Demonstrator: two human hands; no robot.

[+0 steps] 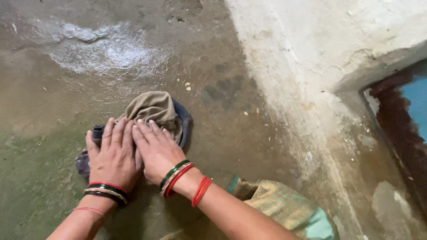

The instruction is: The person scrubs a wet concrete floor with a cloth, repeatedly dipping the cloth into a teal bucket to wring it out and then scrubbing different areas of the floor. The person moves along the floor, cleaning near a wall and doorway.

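A crumpled wet cloth (155, 109), tan on top with dark blue edges, lies on the wet concrete floor (53, 102). My left hand (113, 155) presses flat on its near left part, fingers spread and pointing away. My right hand (155, 149) lies flat beside it, fingertips on the tan fabric. Both palms bear down on the cloth; neither hand is closed around it. Red, green and gold bangles ring both wrists, and a red thread circles the right forearm.
A shiny wet patch (106, 49) spreads at the far left of the floor. A rough whitewashed wall (333, 40) rises at the right, with a dark-framed blue opening (416, 98). My green and gold garment (284, 209) hangs at the bottom.
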